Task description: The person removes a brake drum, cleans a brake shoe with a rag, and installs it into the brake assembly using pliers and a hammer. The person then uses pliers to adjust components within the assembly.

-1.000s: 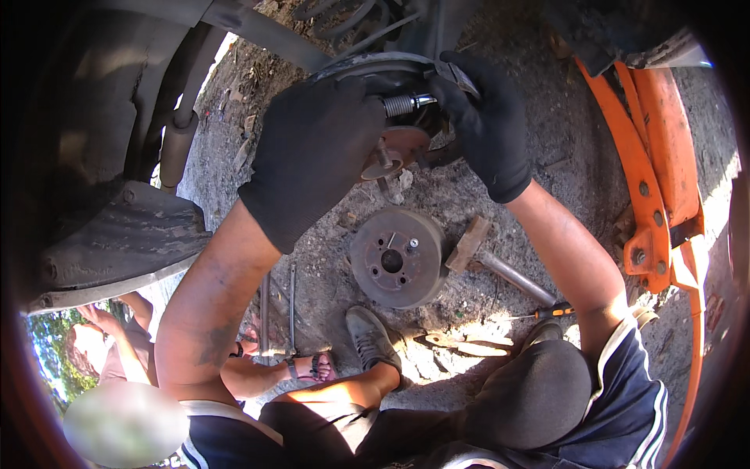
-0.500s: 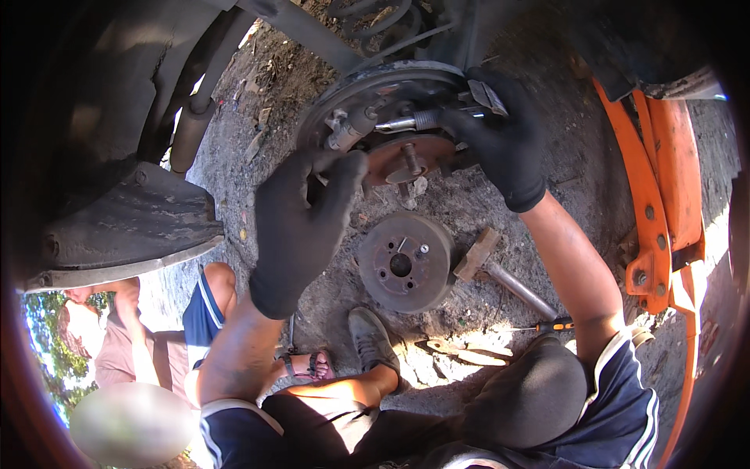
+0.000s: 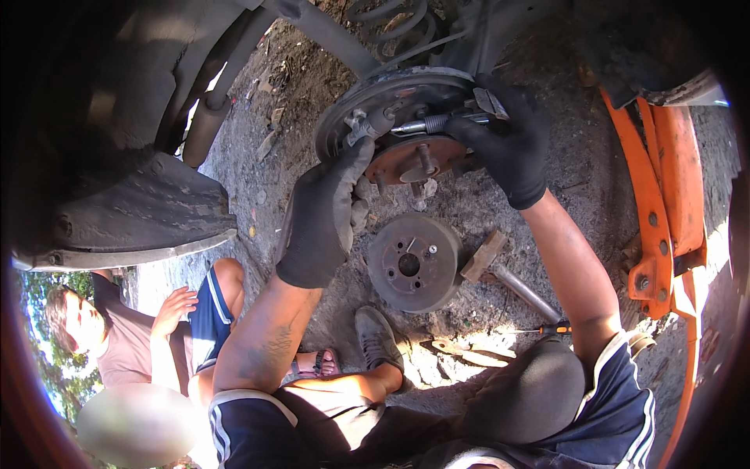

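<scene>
My gloved left hand (image 3: 320, 219) is closed at the lower left of the brake backing plate (image 3: 336, 125), thumb beside a grey cylinder (image 3: 375, 123); what it grips is hidden. My gloved right hand (image 3: 504, 148) is closed around the right end of a threaded metal rod (image 3: 418, 126), near a flat metal piece (image 3: 488, 103) at the plate's upper right. The rusty hub (image 3: 402, 164) with its studs sits below the rod. On the ground under it lie a brake drum (image 3: 430, 281) and a hammer (image 3: 488, 258).
An orange jack (image 3: 668, 180) stands at the right. A screwdriver (image 3: 553, 328) and pliers (image 3: 476, 353) lie near my right knee. Car bodywork (image 3: 141, 195) fills the upper left, a coil spring (image 3: 391, 27) the top. Another person (image 3: 133, 344) is at the lower left.
My left hand has come down off the upper plate, uncovering the cylinder, then shifted right against the plate's lower left. The other person's hand now shows raised beside their knee.
</scene>
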Demonstrator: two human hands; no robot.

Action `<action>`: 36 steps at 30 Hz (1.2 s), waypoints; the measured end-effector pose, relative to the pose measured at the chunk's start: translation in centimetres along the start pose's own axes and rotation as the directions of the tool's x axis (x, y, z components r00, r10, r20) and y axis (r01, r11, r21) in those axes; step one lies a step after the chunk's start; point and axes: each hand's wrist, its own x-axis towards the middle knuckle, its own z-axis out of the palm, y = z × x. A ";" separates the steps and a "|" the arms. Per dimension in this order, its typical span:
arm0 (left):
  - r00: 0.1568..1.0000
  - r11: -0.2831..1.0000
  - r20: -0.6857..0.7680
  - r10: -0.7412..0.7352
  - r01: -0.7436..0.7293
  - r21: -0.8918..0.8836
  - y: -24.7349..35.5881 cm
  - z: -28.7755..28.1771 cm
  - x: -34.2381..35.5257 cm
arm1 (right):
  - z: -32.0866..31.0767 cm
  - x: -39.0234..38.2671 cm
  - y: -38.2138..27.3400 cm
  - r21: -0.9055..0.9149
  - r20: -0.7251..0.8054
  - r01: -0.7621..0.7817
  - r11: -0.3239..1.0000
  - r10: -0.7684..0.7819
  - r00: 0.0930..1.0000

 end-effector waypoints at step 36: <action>0.998 0.998 -0.003 -0.057 0.057 0.021 -1.7 -2.1 -0.3 | 1.2 1.6 -0.3 -0.043 0.053 0.238 0.970 -0.236 0.970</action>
